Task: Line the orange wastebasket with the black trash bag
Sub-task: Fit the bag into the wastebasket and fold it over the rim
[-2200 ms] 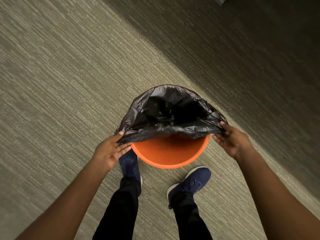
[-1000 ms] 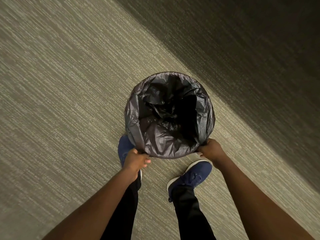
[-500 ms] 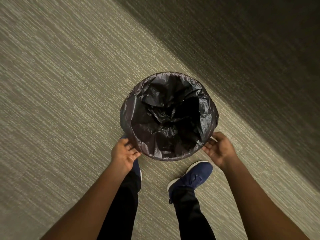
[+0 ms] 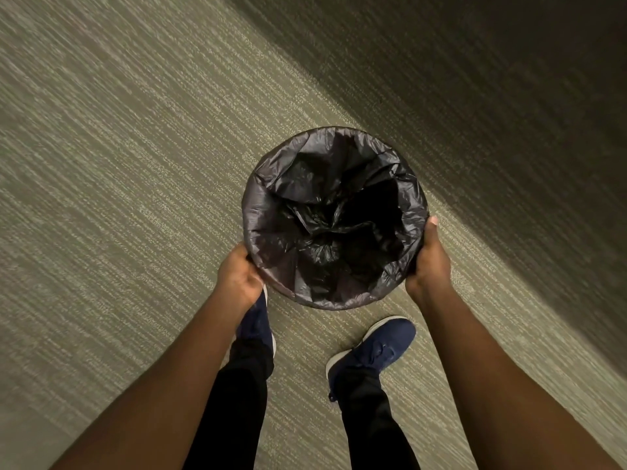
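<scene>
Both grips, my left hand (image 4: pixel 239 278) and right hand (image 4: pixel 428 257), clasp the bag-covered wastebasket (image 4: pixel 334 301) sides on the carpet (image 4: pixel 118 164). Black trash bag (image 4: pixel 332 212) is folded over the rim; I judge final snugging, next pressing slack down.

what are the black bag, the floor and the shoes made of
Black trash bag: thin plastic film, slightly glossy; it crinkles into sharp folds that catch the light. Floor: looks like low-pile carpet, matte, with a fine streaked woven texture. Shoes: navy fabric or knit uppers, matte, with pale soles that are probably rubber. The wastebasket itself is fully covered, so its material cannot be judged.
</scene>
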The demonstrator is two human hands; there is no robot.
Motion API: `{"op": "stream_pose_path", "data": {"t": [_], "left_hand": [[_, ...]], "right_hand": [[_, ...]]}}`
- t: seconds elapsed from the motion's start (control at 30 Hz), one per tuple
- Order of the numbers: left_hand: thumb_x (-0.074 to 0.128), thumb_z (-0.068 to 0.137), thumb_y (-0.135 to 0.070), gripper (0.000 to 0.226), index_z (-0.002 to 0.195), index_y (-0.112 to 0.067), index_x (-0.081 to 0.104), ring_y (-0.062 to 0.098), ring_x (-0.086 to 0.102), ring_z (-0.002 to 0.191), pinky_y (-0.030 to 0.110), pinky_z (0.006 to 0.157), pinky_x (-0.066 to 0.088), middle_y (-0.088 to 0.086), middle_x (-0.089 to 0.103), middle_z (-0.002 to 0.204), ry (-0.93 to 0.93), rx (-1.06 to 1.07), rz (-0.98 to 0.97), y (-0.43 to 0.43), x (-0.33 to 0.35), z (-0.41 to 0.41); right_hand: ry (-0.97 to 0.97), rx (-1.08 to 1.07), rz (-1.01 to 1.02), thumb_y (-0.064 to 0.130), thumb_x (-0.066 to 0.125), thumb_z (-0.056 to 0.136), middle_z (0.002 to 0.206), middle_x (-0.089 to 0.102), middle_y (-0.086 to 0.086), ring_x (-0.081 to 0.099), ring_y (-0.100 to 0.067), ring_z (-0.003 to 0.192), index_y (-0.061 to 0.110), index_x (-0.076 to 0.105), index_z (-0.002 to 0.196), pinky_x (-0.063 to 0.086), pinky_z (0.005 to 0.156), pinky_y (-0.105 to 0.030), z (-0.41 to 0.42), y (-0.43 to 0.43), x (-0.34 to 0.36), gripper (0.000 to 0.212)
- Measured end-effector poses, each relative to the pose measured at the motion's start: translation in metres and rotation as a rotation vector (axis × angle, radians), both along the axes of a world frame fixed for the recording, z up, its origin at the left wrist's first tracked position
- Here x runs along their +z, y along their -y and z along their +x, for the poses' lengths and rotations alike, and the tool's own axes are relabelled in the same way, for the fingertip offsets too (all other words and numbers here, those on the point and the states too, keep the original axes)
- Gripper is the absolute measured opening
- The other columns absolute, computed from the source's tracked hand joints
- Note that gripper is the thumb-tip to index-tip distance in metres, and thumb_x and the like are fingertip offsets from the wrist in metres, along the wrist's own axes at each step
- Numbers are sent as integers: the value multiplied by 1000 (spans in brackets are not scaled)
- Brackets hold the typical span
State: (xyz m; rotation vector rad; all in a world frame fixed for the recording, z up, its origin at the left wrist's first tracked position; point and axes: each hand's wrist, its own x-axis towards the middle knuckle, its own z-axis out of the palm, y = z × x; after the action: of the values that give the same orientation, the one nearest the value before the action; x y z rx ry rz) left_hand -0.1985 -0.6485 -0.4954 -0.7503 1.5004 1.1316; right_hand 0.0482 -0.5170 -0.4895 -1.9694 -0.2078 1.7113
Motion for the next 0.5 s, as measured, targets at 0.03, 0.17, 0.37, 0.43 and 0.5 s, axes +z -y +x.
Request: {"op": "stream_pose_path", "data": {"t": [0.03,0.17,0.37,0.43,0.5], "left_hand": [[48,102,-15,25,101,-3,70,33,73,94,47,78,61,20,76,103,8,-37,-4,-2,-1,0],[52,98,-6,21,93,-2,72,28,74,79,41,64,64,14,78,86,-36,-206,-99,-2,-4,-7],[52,101,-15,15,107,-5,62,23,68,75,39,62,60,13,72,96,-126,-144,-77,17,5,-27],[53,101,-33,25,101,-11,65,20,70,76,38,64,57,5,72,85,-147,-181,3,16,17,-25],[54,97,-48,36,105,-15,67,21,70,83,39,67,55,4,73,90,-164,-280,63,12,26,-22]], "right_hand": [[-12,-20,-26,47,64,94,98,81,-3,78,-20,89,11,72,112,59,86,-41,0,-1,-1,41],[20,75,-126,26,63,97,112,77,-13,74,-29,102,3,69,121,60,88,-47,8,-3,-14,34],[237,309,-6,30,52,103,83,65,-2,59,-16,69,18,63,92,51,61,-30,19,-7,-6,19],[236,316,38,46,49,102,82,67,-1,62,-18,73,19,66,85,50,66,-32,18,-10,2,36],[221,364,52,56,49,99,88,72,0,67,-16,80,17,70,91,49,68,-32,14,-12,7,45]]}}
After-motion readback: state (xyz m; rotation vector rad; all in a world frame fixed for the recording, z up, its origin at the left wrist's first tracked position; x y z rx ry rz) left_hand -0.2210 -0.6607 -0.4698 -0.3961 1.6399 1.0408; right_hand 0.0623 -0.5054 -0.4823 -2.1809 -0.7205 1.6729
